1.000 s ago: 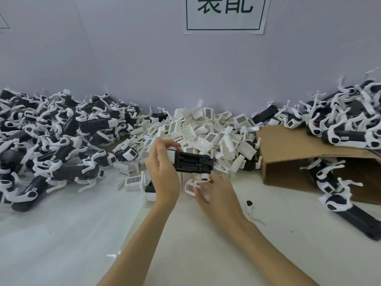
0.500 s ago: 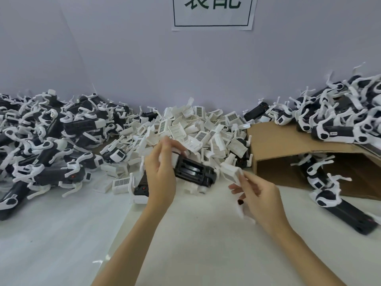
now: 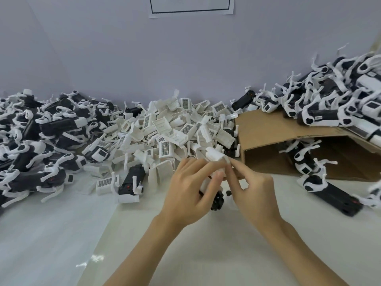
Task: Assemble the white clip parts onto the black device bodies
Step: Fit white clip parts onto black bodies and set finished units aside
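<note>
Dozens of finished units lie heaped to either side, while both hands, left hand [image 3: 186, 189] gripping a black body [image 3: 216, 201], right hand [image 3: 250, 187] pinching a white clip [image 3: 214, 155], fit another, loose clips [image 3: 169, 131] piled just beyond.

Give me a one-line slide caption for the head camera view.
Left hand grips a black device body while the right hand fits a white clip part onto it.

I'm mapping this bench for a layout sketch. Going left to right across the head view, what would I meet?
Heap of assembled devices → pile of white clips → left hand → right hand → cardboard box → second heap of devices.
</note>
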Motion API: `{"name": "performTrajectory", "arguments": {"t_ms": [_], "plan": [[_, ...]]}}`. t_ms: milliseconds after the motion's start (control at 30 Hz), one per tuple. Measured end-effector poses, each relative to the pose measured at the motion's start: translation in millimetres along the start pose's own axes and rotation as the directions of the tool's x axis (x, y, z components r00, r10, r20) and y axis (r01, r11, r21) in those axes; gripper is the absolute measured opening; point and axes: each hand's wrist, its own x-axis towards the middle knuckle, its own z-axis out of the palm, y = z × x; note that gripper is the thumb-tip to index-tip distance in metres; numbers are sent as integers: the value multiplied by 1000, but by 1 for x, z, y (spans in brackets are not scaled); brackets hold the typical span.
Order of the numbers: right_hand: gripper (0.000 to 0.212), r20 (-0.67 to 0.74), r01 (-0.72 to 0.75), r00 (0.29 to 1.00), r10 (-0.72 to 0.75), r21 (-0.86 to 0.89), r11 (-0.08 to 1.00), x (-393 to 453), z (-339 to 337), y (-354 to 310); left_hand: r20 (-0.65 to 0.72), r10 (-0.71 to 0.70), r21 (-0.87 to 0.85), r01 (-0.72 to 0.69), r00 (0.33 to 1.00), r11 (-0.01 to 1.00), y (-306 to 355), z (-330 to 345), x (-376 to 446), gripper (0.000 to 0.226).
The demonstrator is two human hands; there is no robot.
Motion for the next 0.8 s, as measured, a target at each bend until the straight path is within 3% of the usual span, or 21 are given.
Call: {"name": "performTrajectory", "arguments": {"t_ms": [167, 300, 400, 533, 633, 800], "plan": [[20, -43, -24, 999, 25, 18, 1000, 0, 0, -3, -22, 31, 146, -28, 999, 989, -2, -1, 0, 41], [27, 8, -345, 936, 352, 225, 911, 3, 1, -2, -134, -147, 132, 165, 980, 977, -7, -4, 4, 40], [27, 92, -508, 848, 521, 416, 754, 7, -4, 5, -142, -350, -27, 350, 926, 936, -16, -14, 8, 40], [21, 256, -629, 738, 624, 596, 498, 8, -7, 9, -170, -486, -170, 460, 857, 871, -23, -18, 7, 47], [26, 352, -660, 687, 636, 668, 343, 8, -5, 7, -186, -631, -399, 529, 753, 749, -22, -21, 8, 57], [32, 387, -688, 616, 686, 688, 230, 7, 0, 4, -72, -806, -643, 590, 588, 488, -19, -21, 13, 62]]}}
